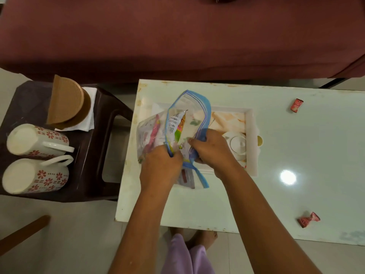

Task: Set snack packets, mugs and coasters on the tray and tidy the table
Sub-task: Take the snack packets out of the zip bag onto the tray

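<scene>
- Left hand [161,165] and right hand [209,149] each grip the blue rim of one zip bag [189,101], mouth pulled open over the tray's [250,123] left end.
- Snack packets [177,123] inside: at least two, can't count exactly.
- One tray, near the table's [296,147] left edge.
- Two mugs [37,141] on their sides plus stacked coasters [67,99] sit on the stool [92,147], left of the table.
- Two red wrappers [296,105] on the table's right part, one by the far edge, one by the near edge, with a wide stretch of tabletop between.

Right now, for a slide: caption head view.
Left hand and right hand hold blue-rimmed clear plastic bag over white tray.
</scene>
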{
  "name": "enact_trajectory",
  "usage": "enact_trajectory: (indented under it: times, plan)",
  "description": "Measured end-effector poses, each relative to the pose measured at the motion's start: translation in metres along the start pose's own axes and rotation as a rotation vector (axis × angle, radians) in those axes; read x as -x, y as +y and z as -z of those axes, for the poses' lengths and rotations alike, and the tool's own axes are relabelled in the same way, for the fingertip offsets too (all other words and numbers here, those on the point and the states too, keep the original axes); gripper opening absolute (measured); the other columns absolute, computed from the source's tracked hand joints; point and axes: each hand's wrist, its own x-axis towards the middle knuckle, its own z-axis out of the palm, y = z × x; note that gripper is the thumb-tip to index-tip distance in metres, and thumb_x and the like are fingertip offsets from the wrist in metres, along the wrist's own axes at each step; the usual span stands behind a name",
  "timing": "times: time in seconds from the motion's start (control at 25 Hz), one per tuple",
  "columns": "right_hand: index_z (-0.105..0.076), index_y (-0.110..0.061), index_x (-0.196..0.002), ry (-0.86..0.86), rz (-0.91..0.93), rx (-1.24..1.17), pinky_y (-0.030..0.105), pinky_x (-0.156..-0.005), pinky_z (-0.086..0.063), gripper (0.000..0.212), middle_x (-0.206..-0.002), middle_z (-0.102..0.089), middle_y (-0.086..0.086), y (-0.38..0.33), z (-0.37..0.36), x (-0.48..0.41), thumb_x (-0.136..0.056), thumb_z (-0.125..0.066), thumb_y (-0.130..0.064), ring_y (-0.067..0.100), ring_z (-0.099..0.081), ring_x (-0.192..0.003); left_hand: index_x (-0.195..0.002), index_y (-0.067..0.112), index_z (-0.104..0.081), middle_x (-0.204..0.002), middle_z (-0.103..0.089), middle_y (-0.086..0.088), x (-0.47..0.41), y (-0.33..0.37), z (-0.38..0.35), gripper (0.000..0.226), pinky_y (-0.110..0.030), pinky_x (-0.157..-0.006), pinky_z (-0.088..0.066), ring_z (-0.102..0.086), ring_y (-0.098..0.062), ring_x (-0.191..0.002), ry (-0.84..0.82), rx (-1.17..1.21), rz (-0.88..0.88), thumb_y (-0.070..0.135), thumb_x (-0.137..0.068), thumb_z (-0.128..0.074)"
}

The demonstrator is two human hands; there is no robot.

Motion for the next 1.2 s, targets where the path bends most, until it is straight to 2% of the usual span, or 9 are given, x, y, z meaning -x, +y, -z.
enact_trajectory:
  times: [0.16, 0.28, 0.44, 0.6, 0.72, 0.84, 0.92, 1.04, 1.2]
  plan:
    - [-0.056, -0.007, -0.088, 0.187, -0.071, -0.132, 0.029, -0.051, -0.054, 0.018, -0.076, -0.063, 0.01, 0.005, 0.022, -0.005, -0.088, -0.059, -0.025, 0.016, -0.061, -0.057, -0.09, 0.008, -0.064, -0.088, -0.067, -0.011, -0.013, -0.003, 0.024, 0.023, -0.035, -0.069, -0.049, -0.062, -0.032, -0.081, 0.257, 0.095, 0.08, 0.027, -0.086, -0.053]
    - [-0.061, -0.015, -0.084, -0.067, -0.2, -0.158, 0.016, -0.042, -0.046, 0.029, -0.058, -0.065, -0.002, -0.003, 0.02, 0.002, -0.078, -0.068, -0.043, 0.008, -0.062, -0.046, -0.092, 0.01, -0.067, -0.09, -0.069, -0.009, -0.02, 0.003, 0.034, 0.024, -0.04, -0.072, -0.057, -0.067, -0.026, -0.081, 0.286, 0.244, 0.055, 0.03, -0.087, -0.054]
    - [-0.06, -0.007, -0.075, -0.142, -0.157, -0.025, 0.012, -0.037, -0.04, 0.013, -0.05, -0.061, 0.0, -0.014, 0.015, -0.002, -0.083, -0.061, -0.017, 0.005, -0.058, -0.038, -0.089, 0.01, -0.064, -0.083, -0.063, -0.005, -0.015, 0.005, 0.032, 0.022, -0.023, -0.052, -0.041, -0.058, -0.016, -0.066, 0.322, 0.089, -0.004, 0.03, -0.089, -0.054]
    - [-0.06, -0.007, -0.073, -0.004, -0.17, 0.033, 0.019, -0.044, -0.047, 0.011, -0.066, -0.063, 0.009, -0.006, 0.031, -0.009, -0.082, -0.059, -0.013, 0.013, -0.061, -0.049, -0.093, 0.01, -0.066, -0.089, -0.07, -0.013, -0.015, -0.009, 0.042, 0.027, -0.041, -0.072, -0.055, -0.068, -0.033, -0.079, 0.385, 0.122, 0.087, 0.032, -0.088, -0.052]
    - [-0.049, -0.013, -0.093, 0.265, 0.045, 0.26, 0.03, -0.059, -0.047, 0.027, -0.085, -0.063, 0.004, -0.006, 0.022, -0.006, -0.08, -0.068, -0.027, 0.022, -0.062, -0.072, -0.096, 0.01, -0.067, -0.093, -0.069, -0.011, -0.012, 0.0, 0.034, 0.026, -0.041, -0.075, -0.055, -0.065, -0.03, -0.084, 0.364, 0.138, 0.057, 0.03, -0.088, -0.053]
    - [-0.037, -0.028, -0.098, 0.52, 0.488, 0.358, 0.009, -0.047, -0.034, 0.036, -0.081, -0.054, -0.006, -0.023, 0.02, -0.002, -0.081, -0.066, -0.015, 0.013, -0.055, -0.065, -0.088, 0.011, -0.067, -0.084, -0.063, -0.007, -0.013, 0.005, 0.029, 0.022, -0.028, -0.058, -0.043, -0.058, -0.027, -0.076, 0.353, 0.04, -0.002, 0.03, -0.085, -0.056]
    - [-0.045, -0.031, -0.094, 0.286, 0.593, 0.505, 0.019, -0.053, -0.042, 0.039, -0.087, -0.053, -0.004, -0.029, 0.016, -0.009, -0.077, -0.056, 0.003, 0.018, -0.057, -0.074, -0.087, 0.013, -0.064, -0.082, -0.059, -0.002, -0.013, 0.004, 0.027, 0.023, -0.022, -0.048, -0.033, -0.054, -0.02, -0.072, 0.332, -0.006, -0.018, 0.035, -0.086, -0.058]
    - [-0.053, -0.037, -0.12, -0.206, 0.483, 0.954, 0.038, -0.077, -0.047, 0.061, -0.118, -0.045, 0.007, -0.016, 0.004, -0.023, -0.078, -0.055, 0.007, 0.031, -0.051, -0.104, -0.091, 0.017, -0.062, -0.085, -0.057, 0.002, -0.013, 0.004, 0.02, 0.024, -0.019, -0.048, -0.03, -0.051, -0.014, -0.071, 0.325, -0.06, -0.04, 0.04, -0.087, -0.057]
    - [-0.044, -0.038, -0.135, -0.352, 0.374, 0.859, 0.028, -0.086, -0.044, 0.069, -0.136, -0.035, 0.011, 0.012, 0.005, -0.045, -0.083, -0.056, 0.006, 0.033, -0.044, -0.123, -0.093, 0.007, -0.067, -0.107, -0.053, -0.007, -0.026, 0.002, -0.003, 0.023, -0.025, -0.067, -0.035, -0.05, -0.025, -0.102, 0.294, -0.095, -0.16, 0.028, -0.085, -0.061]
